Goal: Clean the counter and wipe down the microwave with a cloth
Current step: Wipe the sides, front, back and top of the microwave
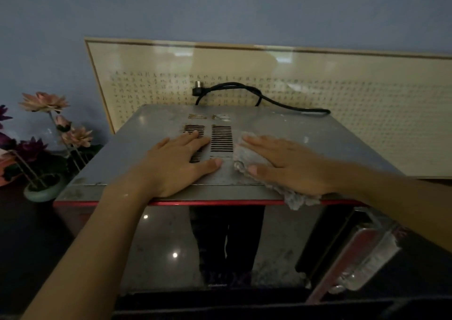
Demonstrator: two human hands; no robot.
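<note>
Midway, seemingly: right hand presses flat on grey cloth atop microwave, right of vents; left hand lies open, bracing; far top looks smudged, door and dim counter unjudgeable.

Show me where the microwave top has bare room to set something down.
Two bare patches on the microwave: the left strip between the left hand and the edge by the flowers, and the right rear, between the cloth and the cord. The middle is crowded: vents, cloth under the right hand.
</note>
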